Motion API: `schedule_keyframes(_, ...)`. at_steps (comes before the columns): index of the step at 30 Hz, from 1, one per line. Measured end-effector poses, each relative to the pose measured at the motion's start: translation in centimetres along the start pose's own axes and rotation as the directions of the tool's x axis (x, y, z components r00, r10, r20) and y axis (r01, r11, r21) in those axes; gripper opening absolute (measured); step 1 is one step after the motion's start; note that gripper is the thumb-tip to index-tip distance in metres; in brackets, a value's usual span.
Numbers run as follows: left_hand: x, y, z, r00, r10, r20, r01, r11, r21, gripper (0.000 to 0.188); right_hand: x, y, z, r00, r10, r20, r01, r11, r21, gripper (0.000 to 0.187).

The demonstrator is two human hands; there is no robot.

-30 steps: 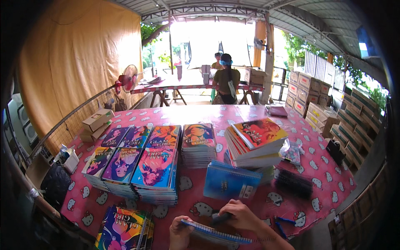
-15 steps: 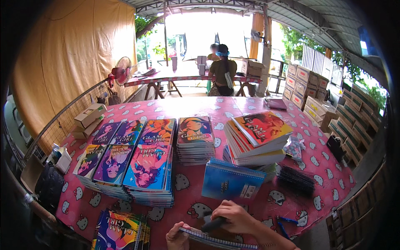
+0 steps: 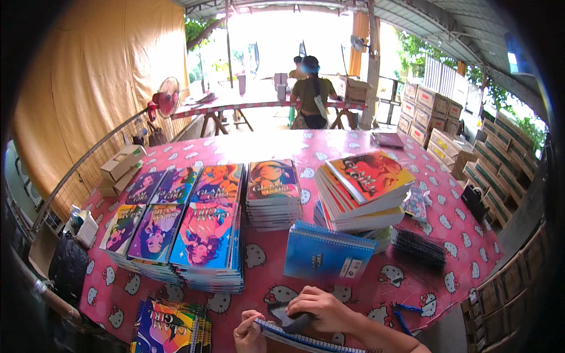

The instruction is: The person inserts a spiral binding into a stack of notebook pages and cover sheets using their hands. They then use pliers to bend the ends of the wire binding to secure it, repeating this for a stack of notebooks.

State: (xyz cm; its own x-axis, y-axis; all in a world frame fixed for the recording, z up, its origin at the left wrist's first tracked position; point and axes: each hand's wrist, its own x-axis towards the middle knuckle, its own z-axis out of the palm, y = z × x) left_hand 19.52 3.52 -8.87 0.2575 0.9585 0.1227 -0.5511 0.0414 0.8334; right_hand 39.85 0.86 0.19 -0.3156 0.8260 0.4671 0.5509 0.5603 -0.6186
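At the table's near edge my left hand (image 3: 250, 332) grips the end of a spiral notebook (image 3: 303, 339), seen edge-on with its coil-bound spine upward. My right hand (image 3: 321, 309) is closed on a dark grey object (image 3: 288, 317), held just above the spine near my left hand. Its kind is unclear, and I cannot tell whether it touches the coil. Beyond my hands lies a pile of blue-backed spiral notebooks (image 3: 326, 253). Left of my left hand sits a small stack of colourful notebooks (image 3: 170, 329).
Tall stacks of notebooks (image 3: 206, 235) fill the table's left half. Loose orange-covered sheets (image 3: 368, 179) are piled at right, beside black binding coils (image 3: 418, 250) and a blue-handled tool (image 3: 406, 315). Cartons (image 3: 426, 109) stand beyond. Two people (image 3: 312, 88) are at the far table.
My right hand has shifted slightly left and up with the dark grey object, which now appears broader and tilted differently. My left hand still grips the notebook. The whole view has shifted a little.
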Motion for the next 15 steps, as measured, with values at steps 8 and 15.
schedule_keyframes(8, 0.3, 3.6, 1.2, 0.990, -0.117, 0.079, 0.095, 0.966, 0.239, 0.019, -6.2, 6.1, 1.6, 0.979, 0.151, 0.136, -0.138, 0.985, -0.101, 0.045)
schedule_keyframes(15, -0.1, 6.2, 4.5, 0.928, 0.255, 0.270, -0.347, 0.856, 0.382, 0.016, -6.5, -1.3, -5.3, 0.986, 0.146, 0.087, -0.158, 0.975, 0.156, 0.041)
